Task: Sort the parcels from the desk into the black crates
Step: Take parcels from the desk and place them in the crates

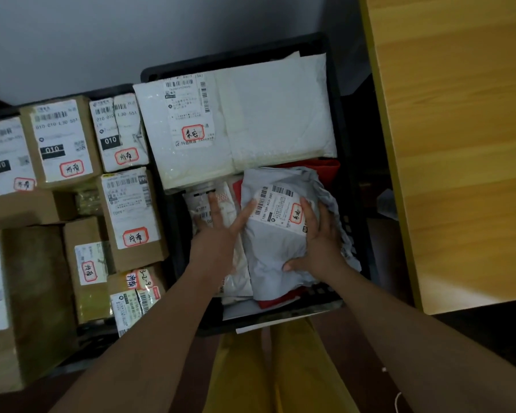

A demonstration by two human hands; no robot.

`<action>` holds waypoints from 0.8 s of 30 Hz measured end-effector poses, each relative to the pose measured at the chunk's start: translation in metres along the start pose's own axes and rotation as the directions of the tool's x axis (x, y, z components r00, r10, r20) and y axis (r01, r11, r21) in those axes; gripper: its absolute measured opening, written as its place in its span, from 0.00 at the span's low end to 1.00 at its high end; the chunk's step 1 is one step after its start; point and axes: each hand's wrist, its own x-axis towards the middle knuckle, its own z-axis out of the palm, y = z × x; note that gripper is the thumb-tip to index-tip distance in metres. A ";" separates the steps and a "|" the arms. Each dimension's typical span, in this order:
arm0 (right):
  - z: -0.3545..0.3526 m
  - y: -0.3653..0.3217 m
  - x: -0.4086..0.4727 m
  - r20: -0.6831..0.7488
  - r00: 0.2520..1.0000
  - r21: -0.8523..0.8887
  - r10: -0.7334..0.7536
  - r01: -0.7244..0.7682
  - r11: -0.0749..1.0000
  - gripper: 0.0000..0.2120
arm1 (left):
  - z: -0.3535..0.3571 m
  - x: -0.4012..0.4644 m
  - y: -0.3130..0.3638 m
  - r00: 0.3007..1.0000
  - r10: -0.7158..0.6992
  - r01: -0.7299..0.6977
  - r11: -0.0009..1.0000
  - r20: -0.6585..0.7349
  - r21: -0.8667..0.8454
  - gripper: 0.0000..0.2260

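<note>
**Grey mailer going into the right-hand crate**

Grey, crumpled plastic mailer bag with a white shipping label [280,228]: this is the parcel in hand, and it lies inside the black plastic crate on the right [344,162], toward the near right corner, on top of a red soft parcel [325,166] and beside a small white soft packet [221,210]. The right hand [319,239] grips the mailer's right edge, fingers curled over the top and thumb tucked under the near side. The left hand [221,231] is spread flat with straight fingers, its fingertips touching the mailer's left edge and its palm resting over the white packet.

The step looks like seating the parcel in place. To do it well, I would judge these points matter:

- Keep the label facing up, so the red-bordered handwritten sticker can be read.
- Press the soft bag down flat with the left palm before the right hand lets go, since the crumpled plastic may spring up.
- Avoid burying the white packet's label under it.

A large white padded envelope [277,114] fills the far half of the crate. The second black crate on the left [108,92] is packed with brown cardboard boxes [63,141], each labelled. The yellow wooden desk [459,144] stands just beside the right crate; no parcels show on its visible part.
</note>
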 end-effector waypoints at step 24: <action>-0.032 -0.062 -0.024 0.056 0.998 -0.185 0.024 -0.014 0.983 0.64 | -0.020 -0.027 -0.013 0.994 0.000 -0.045 0.918 -0.114 -0.394 0.52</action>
